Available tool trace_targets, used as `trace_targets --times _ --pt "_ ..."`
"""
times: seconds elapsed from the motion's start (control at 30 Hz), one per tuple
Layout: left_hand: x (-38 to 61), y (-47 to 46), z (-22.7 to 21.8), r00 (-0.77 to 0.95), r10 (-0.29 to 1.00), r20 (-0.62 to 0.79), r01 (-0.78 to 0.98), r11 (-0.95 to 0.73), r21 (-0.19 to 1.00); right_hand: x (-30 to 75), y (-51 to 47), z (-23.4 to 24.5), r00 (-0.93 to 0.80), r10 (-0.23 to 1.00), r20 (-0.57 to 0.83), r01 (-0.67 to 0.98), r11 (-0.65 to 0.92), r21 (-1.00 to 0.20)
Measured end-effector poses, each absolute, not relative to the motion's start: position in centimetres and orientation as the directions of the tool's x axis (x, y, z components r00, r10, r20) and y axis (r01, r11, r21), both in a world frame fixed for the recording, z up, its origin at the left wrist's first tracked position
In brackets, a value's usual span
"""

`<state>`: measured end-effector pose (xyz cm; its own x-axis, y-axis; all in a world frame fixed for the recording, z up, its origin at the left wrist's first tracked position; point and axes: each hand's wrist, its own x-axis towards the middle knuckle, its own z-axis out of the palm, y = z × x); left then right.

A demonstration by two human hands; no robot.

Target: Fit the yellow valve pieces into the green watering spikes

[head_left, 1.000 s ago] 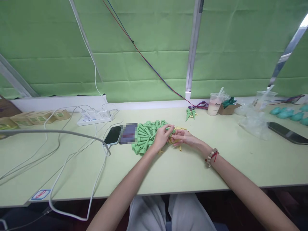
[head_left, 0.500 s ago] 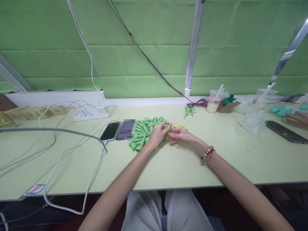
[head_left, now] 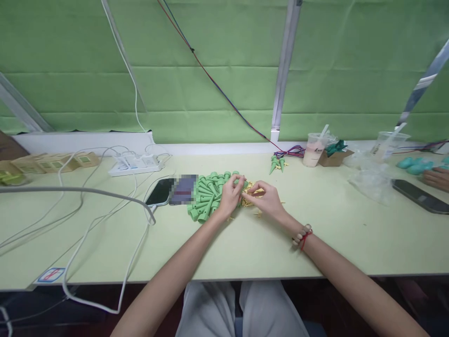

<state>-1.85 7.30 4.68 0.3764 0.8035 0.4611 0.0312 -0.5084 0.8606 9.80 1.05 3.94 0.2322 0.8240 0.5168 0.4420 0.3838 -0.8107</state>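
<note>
A heap of green plastic spikes, tapered with wide capped ends, lies fanned out on the table. At its right edge is my left hand, fingers curled inward; whatever they hold is hidden. My right hand meets it from the right, thumb and forefinger pinched close to the left fingertips. The thing in that pinch is too small to make out. Small yellow plastic pieces lie in a pile beneath and between both hands. Farther back, a few green spikes with yellow bits fitted rest apart from the heap.
Left of the heap lie a phone, a power strip and loose white cables. To the right are a drink cup, a small cardboard box, a plastic bag and a dark phone. Another person's hand shows at far right.
My right hand has turned and risen slightly, its pinch now pointing at my left fingertips. My left hand has shifted slightly, its fingers more curled.
</note>
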Motion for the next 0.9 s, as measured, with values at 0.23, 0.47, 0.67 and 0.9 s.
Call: trace_targets --times 0.23,0.47,0.67,0.9 --pt "-2.2 7.1 4.8 0.360 0.778 0.514 0.038 -0.563 0.825 9.8 1.2 4.6 0.047 0.996 -0.071 -0.081 -0.067 -0.994" --pt "-2.0 6.2 5.3 0.379 0.775 0.505 0.155 -0.592 0.791 10.4 0.9 4.5 0.109 0.979 0.171 0.175 0.151 -0.973" --pt "-1.8 6.5 5.3 0.319 0.814 0.485 0.098 -0.537 0.838 10.3 0.9 4.5 0.191 0.850 0.492 0.435 0.376 -0.818" --pt "-2.3 6.5 5.8 0.314 0.795 0.518 0.037 -0.556 0.830 10.4 0.9 5.0 -0.028 0.998 -0.048 -0.164 -0.052 -0.985"
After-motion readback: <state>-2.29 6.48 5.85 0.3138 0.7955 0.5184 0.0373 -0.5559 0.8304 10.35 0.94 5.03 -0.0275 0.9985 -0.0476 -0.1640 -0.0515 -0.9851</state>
